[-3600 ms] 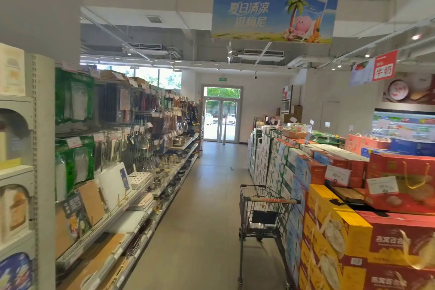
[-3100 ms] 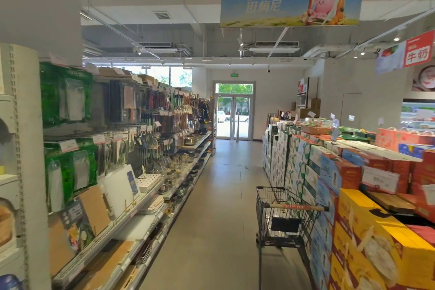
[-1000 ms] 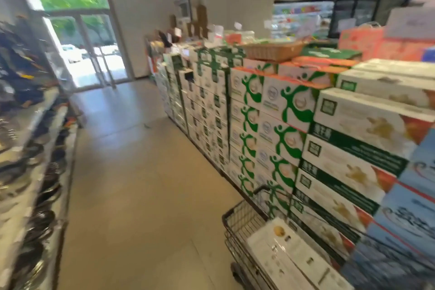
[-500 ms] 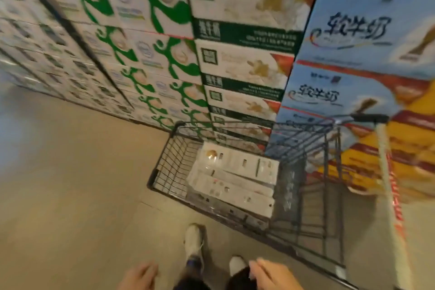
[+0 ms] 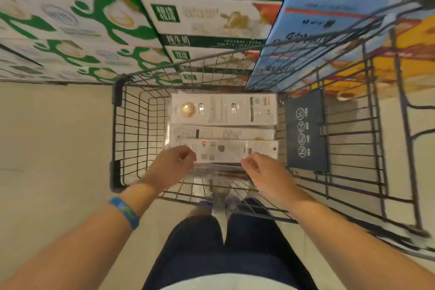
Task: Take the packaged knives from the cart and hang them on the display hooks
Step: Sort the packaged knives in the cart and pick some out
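Dim, warm indoor light spreads evenly, leaving no hard shadows on the smooth beige floor (image 5: 47, 143). Wide-angle distortion bows the stacked printed cardboard cartons (image 5: 200, 16) and the black wire shopping cart (image 5: 131, 125) toward the edges. The cart's right-hand wires smear with motion blur. The flat white knife packages (image 5: 223, 110) look sharpest, though their print stays unreadable; clear plastic at their near edge catches faint glare.

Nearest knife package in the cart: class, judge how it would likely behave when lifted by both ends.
Probably stiff: the nearest package lies long, flat and straight across the cart. Likely light for its length, since it looks thin. It overlaps other packages with shiny plastic edges, so it may slide when nudged.
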{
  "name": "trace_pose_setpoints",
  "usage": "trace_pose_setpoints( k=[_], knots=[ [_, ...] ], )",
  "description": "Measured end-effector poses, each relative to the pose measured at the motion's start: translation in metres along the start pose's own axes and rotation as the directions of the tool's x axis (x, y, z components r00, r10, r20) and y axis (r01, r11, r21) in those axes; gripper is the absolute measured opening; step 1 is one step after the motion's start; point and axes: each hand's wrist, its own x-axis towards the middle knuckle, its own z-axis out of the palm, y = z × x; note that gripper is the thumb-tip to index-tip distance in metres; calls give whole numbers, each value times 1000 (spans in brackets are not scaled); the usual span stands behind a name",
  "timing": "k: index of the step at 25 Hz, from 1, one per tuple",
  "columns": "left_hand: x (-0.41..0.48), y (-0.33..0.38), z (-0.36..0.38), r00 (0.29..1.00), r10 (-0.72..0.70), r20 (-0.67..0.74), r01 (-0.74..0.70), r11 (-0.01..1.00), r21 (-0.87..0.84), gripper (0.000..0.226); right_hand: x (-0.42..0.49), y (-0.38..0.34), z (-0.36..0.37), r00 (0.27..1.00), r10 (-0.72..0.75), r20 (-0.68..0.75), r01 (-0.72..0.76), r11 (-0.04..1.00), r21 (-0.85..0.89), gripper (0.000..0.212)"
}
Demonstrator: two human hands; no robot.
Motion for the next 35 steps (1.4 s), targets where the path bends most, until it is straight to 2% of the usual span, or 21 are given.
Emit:
trace_pose_setpoints(
  k=[2, 4, 6, 9, 11, 13, 16, 19, 21, 23, 25, 26, 28, 31, 33, 35],
  knots=[
    [45, -12, 6, 999, 35, -25, -30, 988, 152, 9, 44, 1, 17, 999, 23, 35, -20, 997, -73, 37],
    [92, -24, 20, 990, 132, -60, -92, 894, 439, 35, 88, 10, 33, 999, 34, 26, -30, 989, -142, 49],
    [126, -31, 36, 975, 220, 21, -182, 744, 643, 61, 122, 23, 44, 998, 34, 61, -18, 970, -241, 77],
    [153, -46, 64, 955, 265, 134, -270, 587, 763, 91, 147, 39, 69, 982, 78, 171, 8, 890, -455, 124],
    [161, -51, 75, 944, 318, 90, -255, 526, 811, 103, 151, 43, 86, 988, 69, 137, 18, 836, -549, 138],
    [171, -51, 75, 936, 348, 54, -237, 508, 828, 110, 150, 41, 102, 996, 49, 74, 5, 802, -597, 143],
    [180, -50, 67, 918, 394, 35, -256, 523, 813, 105, 148, 40, 110, 999, 53, -12, -50, 804, -592, 134],
    [174, -57, 61, 862, 506, -13, -314, 554, 771, 82, 145, 37, 104, 991, -21, -129, -64, 785, -616, 113],
    [164, -68, 55, 839, 531, -121, -300, 636, 711, 72, 142, 38, 100, 984, -87, -158, -46, 727, -685, 100],
    [148, -85, 48, 835, 499, -233, -281, 750, 599, 66, 138, 43, 97, 983, -101, -156, -29, 746, -666, 98],
    [132, -104, 43, 791, 547, -274, -353, 774, 525, 47, 132, 46, 95, 970, -132, -203, -22, 787, -616, 103],
    [126, -110, 41, 776, 566, -278, -382, 773, 506, 37, 129, 46, 95, 959, -182, -217, 2, 770, -638, 103],
    [119, -108, 34, 785, 544, -296, -377, 799, 468, 23, 125, 41, 96, 940, -296, -173, 80, 680, -729, 90],
    [116, -96, 28, 798, 492, -349, -340, 845, 413, 19, 123, 31, 96, 914, -393, -103, 165, 591, -789, 67],
    [112, -94, 27, 883, 340, -323, -229, 914, 335, 25, 121, 29, 96, 908, -412, -77, 182, 552, -814, 55],
    [106, -101, 29, 938, 226, -264, -116, 920, 374, 40, 120, 26, 96, 907, -421, -24, 224, 529, -819, 42]
  ],
)
